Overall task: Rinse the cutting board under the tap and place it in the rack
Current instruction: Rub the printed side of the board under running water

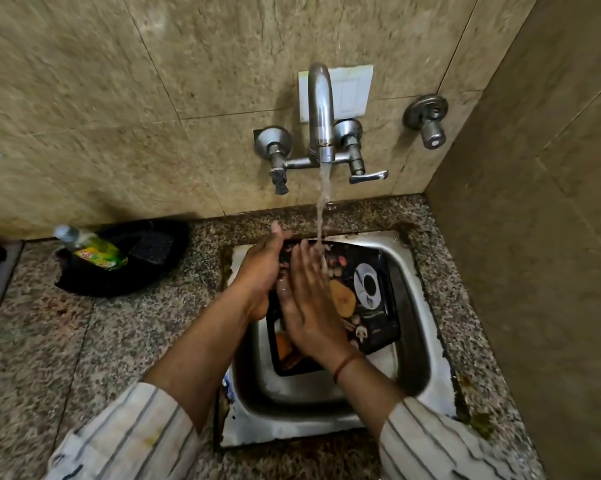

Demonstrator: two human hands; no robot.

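A dark cutting board (371,299) printed with food pictures lies tilted inside the steel sink (423,341). Water runs from the wall tap (321,112) and lands on the board's far end. My left hand (261,271) grips the board's left edge, thumb raised. My right hand (309,306) lies flat on the board's face, fingers spread, fingertips in the stream. No rack shows in the view.
A black pan (126,261) sits on the granite counter (84,341) to the left, with a green dish-soap bottle (91,249) lying in it. A tiled wall closes the right side. A separate valve (427,119) sticks out right of the tap.
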